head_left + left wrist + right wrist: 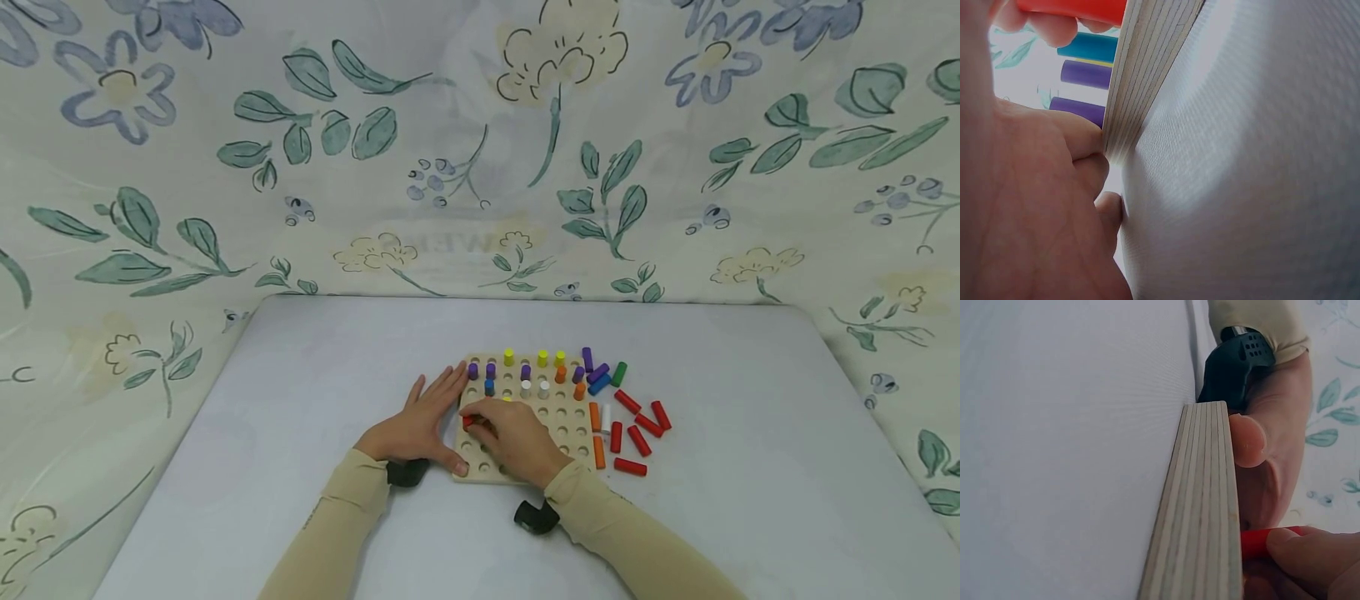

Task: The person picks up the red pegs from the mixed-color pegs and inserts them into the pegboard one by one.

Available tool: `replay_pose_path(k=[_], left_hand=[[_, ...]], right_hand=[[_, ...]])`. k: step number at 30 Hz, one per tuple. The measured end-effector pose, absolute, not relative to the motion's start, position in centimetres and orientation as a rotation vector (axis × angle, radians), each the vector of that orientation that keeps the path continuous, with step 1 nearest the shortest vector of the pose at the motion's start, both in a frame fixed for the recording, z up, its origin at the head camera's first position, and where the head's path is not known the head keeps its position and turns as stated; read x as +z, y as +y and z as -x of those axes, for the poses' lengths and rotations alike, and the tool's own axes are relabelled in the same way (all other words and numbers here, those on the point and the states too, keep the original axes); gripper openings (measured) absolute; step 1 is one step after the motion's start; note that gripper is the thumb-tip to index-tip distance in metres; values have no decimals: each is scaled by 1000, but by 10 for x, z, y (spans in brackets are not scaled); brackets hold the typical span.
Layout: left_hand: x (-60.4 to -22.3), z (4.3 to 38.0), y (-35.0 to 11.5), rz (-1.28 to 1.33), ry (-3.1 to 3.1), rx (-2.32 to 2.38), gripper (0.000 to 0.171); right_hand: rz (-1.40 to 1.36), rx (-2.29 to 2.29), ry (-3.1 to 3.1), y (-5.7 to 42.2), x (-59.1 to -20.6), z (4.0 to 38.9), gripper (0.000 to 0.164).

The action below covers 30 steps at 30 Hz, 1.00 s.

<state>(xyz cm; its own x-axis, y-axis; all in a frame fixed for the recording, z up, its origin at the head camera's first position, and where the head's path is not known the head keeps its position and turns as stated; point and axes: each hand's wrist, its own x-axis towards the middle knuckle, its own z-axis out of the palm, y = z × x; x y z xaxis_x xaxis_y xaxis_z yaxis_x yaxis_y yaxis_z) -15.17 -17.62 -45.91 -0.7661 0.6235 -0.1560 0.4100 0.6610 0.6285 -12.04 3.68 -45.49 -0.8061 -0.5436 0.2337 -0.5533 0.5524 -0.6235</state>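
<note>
A wooden pegboard (572, 442) with rows of round holes lies on the table. My right hand (521, 437) pinches a red peg (1255, 544) between thumb and fingertips, upright at the left column of holes. The peg's lower end meets the board's face in the right wrist view. Along the board's left side rests my left hand (416, 423), fingers stretched toward the far corner and thumb on the near left corner. Purple pegs (1086, 74) and a blue peg (1088, 47) stand in the board near the left fingers. The right hand covers part of the middle rows.
Yellow pegs (508, 357), white pegs (526, 389) and orange pegs (561, 374) stand in the far rows. To the board's right lie several loose red pegs (639, 441), plus orange, white, blue, purple and a green peg (618, 373). Behind the table hangs a floral cloth (480, 167).
</note>
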Motion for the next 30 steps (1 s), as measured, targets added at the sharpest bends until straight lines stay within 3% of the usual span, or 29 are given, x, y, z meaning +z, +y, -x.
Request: replay_pose_path(k=[30], left_hand=[[-459, 151, -177, -803, 2508, 839, 136]], right_hand=[[-873, 1079, -2774, 45, -438, 115, 25]])
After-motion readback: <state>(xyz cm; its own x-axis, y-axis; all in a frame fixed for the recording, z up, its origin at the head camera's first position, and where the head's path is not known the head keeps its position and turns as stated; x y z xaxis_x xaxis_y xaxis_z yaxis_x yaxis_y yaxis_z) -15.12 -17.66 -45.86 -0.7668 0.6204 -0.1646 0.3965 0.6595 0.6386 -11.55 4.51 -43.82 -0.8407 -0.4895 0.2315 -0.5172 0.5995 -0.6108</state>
